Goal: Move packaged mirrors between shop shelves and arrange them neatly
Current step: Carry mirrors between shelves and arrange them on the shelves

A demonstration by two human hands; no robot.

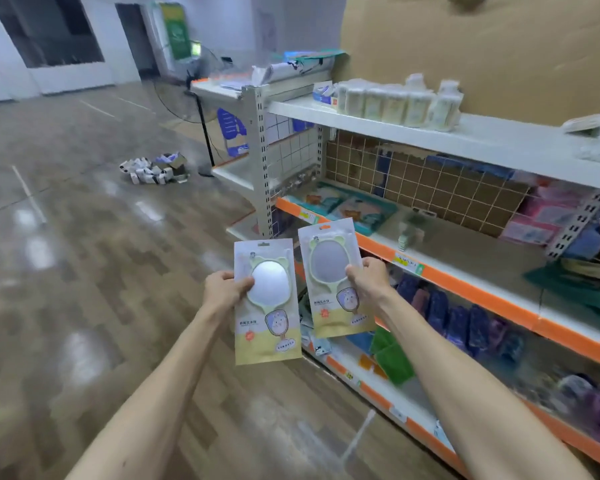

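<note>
The left hand (224, 289) is pinching the left packaged mirror (267, 301) by its left edge. The right hand (368, 277) is pinching the right packaged mirror (335, 278) by its right edge. Both packages are being held upright, side by side, beside the orange-edged shelf (465, 282).

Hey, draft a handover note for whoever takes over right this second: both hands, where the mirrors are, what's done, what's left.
Left hand: holds the left mirror pack by its left edge, upright, over the floor.
Right hand: holds the right mirror pack by its right edge, in front of the orange-edged shelf.
Done: both packs are in hand; neither is on a shelf.
Left: set both on a shelf and line them up neatly.
</note>
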